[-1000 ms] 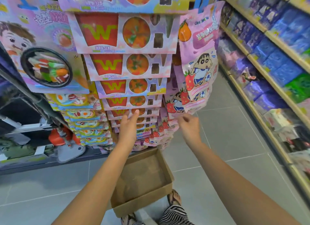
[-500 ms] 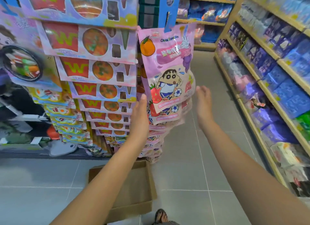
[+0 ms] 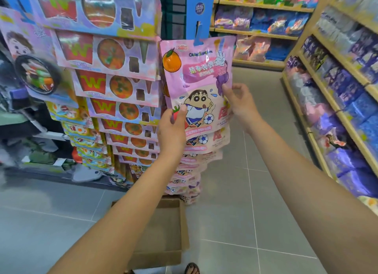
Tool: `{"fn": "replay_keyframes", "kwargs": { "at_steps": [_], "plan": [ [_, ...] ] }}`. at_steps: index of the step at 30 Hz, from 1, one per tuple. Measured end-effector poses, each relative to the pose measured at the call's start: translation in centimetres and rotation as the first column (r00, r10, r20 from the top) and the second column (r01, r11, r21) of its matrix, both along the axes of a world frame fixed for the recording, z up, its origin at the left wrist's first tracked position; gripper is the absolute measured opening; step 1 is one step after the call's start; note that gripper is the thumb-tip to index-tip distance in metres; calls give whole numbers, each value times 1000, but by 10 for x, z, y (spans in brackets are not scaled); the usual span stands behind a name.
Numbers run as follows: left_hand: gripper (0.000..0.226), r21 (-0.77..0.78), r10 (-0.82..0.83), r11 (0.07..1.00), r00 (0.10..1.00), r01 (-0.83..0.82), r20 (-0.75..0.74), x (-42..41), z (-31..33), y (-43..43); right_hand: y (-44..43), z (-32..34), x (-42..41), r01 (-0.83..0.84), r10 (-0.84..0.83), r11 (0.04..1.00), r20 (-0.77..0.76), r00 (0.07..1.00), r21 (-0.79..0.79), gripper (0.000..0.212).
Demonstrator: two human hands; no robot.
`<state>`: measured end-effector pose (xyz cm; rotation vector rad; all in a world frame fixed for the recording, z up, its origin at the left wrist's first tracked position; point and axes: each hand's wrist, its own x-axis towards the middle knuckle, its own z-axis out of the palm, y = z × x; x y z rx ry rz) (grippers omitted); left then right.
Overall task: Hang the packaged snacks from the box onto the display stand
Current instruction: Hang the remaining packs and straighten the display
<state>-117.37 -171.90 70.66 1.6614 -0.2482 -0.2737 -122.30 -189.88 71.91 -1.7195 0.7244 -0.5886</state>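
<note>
A pink cartoon snack bag (image 3: 199, 79) hangs at the top of a column of like bags on the blue display stand (image 3: 199, 12). My left hand (image 3: 172, 130) pinches its lower left edge, thumb on the front. On the bag's right edge rests my right hand (image 3: 238, 102), with fingertips touching it. More pink bags (image 3: 206, 142) hang below, overlapping down the stand. The brown cardboard box (image 3: 163, 232) sits on the floor beneath my arms, and I see nothing inside it.
Rows of "W" snack boxes (image 3: 114, 85) hang on the stand's left face. Shelves of blue and purple packs (image 3: 347, 102) line the right side of the aisle. Grey floor tiles (image 3: 266, 192) run between. A sandalled foot (image 3: 192, 268) shows at the bottom.
Both hands rose from low on the stand to the top pink bag and closed on its sides. The view swung right, toward the aisle.
</note>
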Motion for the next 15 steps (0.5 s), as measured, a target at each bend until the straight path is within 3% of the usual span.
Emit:
{"fn": "replay_keyframes", "kwargs": {
  "at_steps": [3,6,8,11,15],
  "plan": [
    [43,-6,8,1000,1000,-8,16,1,0,1,0,-4,1,25,-25,1000,45,999,-4,21],
    [38,-20,2,1000,1000,-2,31,2,-5,2,0,-8,3,11,-13,1000,74,997,23,16],
    [23,-30,0,1000,999,1,47,4,-12,1,2,-12,5,-16,10,996,70,998,90,27],
    [49,-37,2,999,1000,-1,29,-1,-13,3,6,-23,7,-13,8,993,40,999,121,56],
    [58,27,-59,998,998,60,-7,-9,-9,3,15,-36,4,-45,43,988,13,999,151,51]
  ]
}}
